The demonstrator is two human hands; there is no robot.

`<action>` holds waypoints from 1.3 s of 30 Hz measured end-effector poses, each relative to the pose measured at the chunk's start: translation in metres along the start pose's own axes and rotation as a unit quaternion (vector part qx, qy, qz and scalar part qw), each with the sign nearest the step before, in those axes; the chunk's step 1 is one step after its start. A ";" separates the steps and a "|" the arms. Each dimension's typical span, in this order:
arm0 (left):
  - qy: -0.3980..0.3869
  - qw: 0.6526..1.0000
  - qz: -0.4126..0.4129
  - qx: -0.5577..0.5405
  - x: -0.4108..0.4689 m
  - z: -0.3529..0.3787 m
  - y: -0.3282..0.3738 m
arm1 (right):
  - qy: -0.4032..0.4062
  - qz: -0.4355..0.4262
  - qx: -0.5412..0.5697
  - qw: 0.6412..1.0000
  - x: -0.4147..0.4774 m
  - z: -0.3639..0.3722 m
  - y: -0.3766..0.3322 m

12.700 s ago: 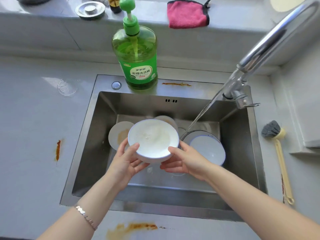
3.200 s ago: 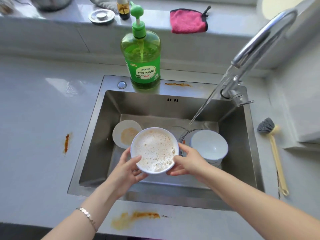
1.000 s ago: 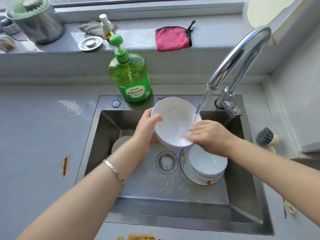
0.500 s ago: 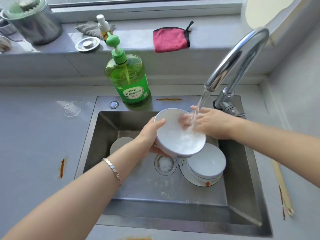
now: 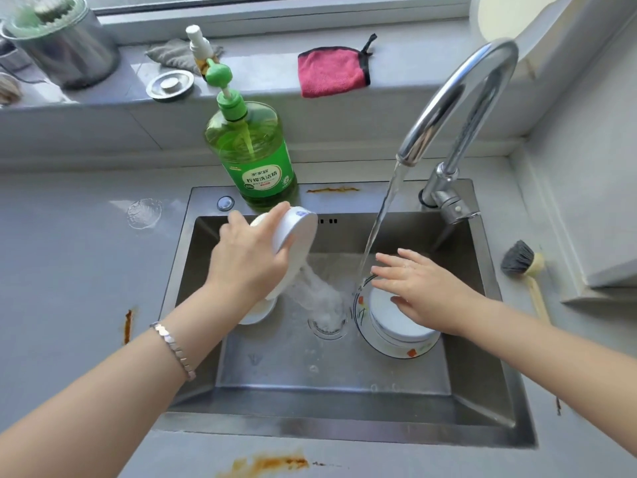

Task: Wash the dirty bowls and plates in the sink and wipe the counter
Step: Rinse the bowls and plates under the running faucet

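My left hand (image 5: 250, 258) grips a white bowl (image 5: 297, 239) tipped on its side over the steel sink (image 5: 344, 422), and foamy water pours from it toward the drain (image 5: 327, 322). My right hand (image 5: 418, 288) is open with fingers spread, hovering above a white bowl (image 5: 401, 327) stacked on a patterned plate (image 5: 410, 353) at the sink's right. Tap water from the faucet (image 5: 451, 98) falls just left of that hand. Another white dish (image 5: 256, 313) lies under my left wrist, mostly hidden.
A green soap bottle (image 5: 253, 157) stands on the sink's back rim. A pink cloth (image 5: 331, 72) lies on the sill, a dish brush (image 5: 522, 267) on the right counter. Orange stains mark the counter at the left (image 5: 128, 326), the front (image 5: 272, 464) and behind the sink (image 5: 332, 190).
My left hand has tipped the bowl on edge and moved it left, out of the stream, dumping its water. My right hand has let go of it and opened over the stacked bowl.
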State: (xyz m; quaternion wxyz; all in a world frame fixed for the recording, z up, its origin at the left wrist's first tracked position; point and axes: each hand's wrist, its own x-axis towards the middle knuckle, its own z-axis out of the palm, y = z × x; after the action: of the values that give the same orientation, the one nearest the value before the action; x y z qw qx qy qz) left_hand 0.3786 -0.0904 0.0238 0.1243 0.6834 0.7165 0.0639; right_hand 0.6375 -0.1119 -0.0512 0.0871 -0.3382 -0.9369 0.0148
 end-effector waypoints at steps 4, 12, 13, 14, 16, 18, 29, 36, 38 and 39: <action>0.035 0.995 0.043 0.080 -0.010 -0.005 -0.019 | -0.013 0.001 -0.021 1.000 0.002 -0.007 -0.007; -0.087 0.954 -0.133 -0.254 -0.010 0.019 0.004 | -0.092 0.067 0.192 0.975 0.024 -0.018 -0.041; -0.091 0.932 -0.141 -0.322 -0.008 0.022 0.014 | -0.120 0.070 0.243 0.960 0.029 -0.018 -0.049; -0.089 0.907 -0.147 -0.384 -0.005 0.024 0.024 | -0.144 0.080 0.288 0.943 0.033 -0.018 -0.055; -0.084 0.873 -0.141 -0.459 0.005 0.027 0.036 | -0.136 0.071 0.313 0.937 0.034 -0.022 -0.053; -0.116 0.863 -0.118 -0.478 0.013 0.024 0.041 | -0.103 0.015 0.235 0.967 0.028 -0.019 -0.029; -0.303 0.823 -0.136 -0.461 0.029 0.017 0.047 | -0.203 -0.089 -0.133 0.966 0.068 -0.032 0.047; -0.216 0.824 -0.193 -0.486 0.027 0.019 0.043 | -0.152 0.027 0.028 0.988 0.035 -0.016 0.004; -0.194 0.816 -0.238 -0.491 0.023 0.023 0.046 | -0.173 0.107 0.145 0.968 0.033 -0.021 -0.025; -0.193 0.808 -0.261 -0.491 0.021 0.024 0.047 | -0.156 0.130 0.189 0.961 0.033 -0.019 -0.033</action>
State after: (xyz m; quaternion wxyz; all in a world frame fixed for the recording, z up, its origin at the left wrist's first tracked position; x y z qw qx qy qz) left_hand 0.4291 -0.0687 0.0111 0.5915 0.3166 0.7020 0.2391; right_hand 0.5945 -0.1170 -0.0246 -0.0004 -0.4275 -0.8671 0.2558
